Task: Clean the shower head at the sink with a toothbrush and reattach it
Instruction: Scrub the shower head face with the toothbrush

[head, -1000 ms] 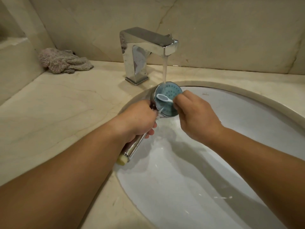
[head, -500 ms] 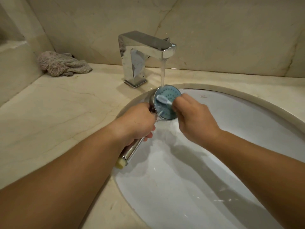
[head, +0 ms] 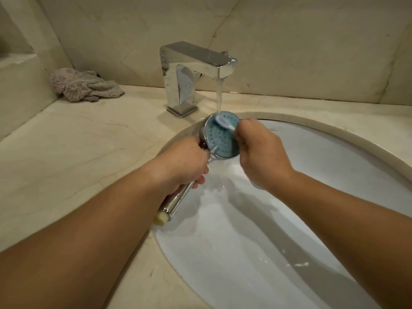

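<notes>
We're gripping shower head (head: 219,139) handle in left hand (head: 185,161) over sink (head: 334,152), under running tap (head: 196,72); right hand (head: 258,152) pinching toothbrush (head: 225,122), bristles touching blue face.

toothbrush (head: 225,123) handle hidden in right hand (head: 259,157), bristles motion-blurred

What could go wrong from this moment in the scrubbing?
1. The left hand holds the shower head by its wet chrome handle; it could slip into the sink.
2. Water from the faucet lands on the tilted face, so it may splash onto the counter.
3. The toothbrush, held by the right hand, works near the rim and might skid off.
</notes>
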A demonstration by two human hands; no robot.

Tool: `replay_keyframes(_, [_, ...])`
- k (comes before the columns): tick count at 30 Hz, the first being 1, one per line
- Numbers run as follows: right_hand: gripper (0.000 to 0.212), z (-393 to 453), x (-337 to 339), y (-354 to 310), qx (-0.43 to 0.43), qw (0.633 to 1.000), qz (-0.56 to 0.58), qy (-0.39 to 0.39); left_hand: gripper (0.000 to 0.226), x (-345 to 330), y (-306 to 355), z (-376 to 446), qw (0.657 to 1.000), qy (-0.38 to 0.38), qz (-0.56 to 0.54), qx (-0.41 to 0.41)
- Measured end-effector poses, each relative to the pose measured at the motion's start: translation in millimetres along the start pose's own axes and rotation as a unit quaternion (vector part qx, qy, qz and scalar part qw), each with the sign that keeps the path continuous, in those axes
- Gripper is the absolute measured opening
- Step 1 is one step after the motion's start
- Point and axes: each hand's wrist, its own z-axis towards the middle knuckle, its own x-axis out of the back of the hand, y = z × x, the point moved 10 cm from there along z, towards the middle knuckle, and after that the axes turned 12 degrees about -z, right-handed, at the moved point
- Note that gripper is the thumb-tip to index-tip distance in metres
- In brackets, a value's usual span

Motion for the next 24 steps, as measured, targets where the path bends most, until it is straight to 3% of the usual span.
replay_keyframes(2, [0.017, 3, 4, 19, -0.048, 0.999, 0.017, 0.018, 0.024, 0, -1, 0, 1.000, -0.004, -0.015, -0.001])
replay_keyframes(5, [0.009, -11, -3, -2, 0.046, 0.999, -0.016, 0.006, 0.021, 0, -4, 0, 0.999, -0.011, -0.037, 0.010])
replay_keyframes(9, [0.010, -8, 0, 10, 0.002, 1.000, 0.015, 0.026, 0.019, 2, -1, 1, 0.998, -0.007, -0.069, 0.012])
replay_keyframes(13, [0.005, -22, -15, -6, 0.082, 0.997, 0.007, 0.000, 0.021, 3, -3, 2, 0.998, -0.009, -0.067, 0.007])
replay_keyframes(16, [0.008, -21, -12, 11, 0.017, 0.999, 0.038, 0.028, 0.024, 4, -1, 2, 0.997, -0.006, -0.076, -0.008])
replay_keyframes(19, [0.008, -30, -19, -4, 0.070, 0.997, 0.036, 0.011, 0.030, 6, 0, 0, 0.997, -0.003, -0.079, -0.022])
replay_keyframes(23, [0.016, -29, -19, 23, -0.038, 0.997, 0.067, 0.031, 0.032, 9, -2, -6, 0.996, 0.008, -0.089, -0.015])
replay_keyframes(24, [0.014, -31, -21, 17, -0.022, 0.998, 0.063, 0.021, 0.032, 9, -2, -7, 0.996, 0.010, -0.090, -0.016])
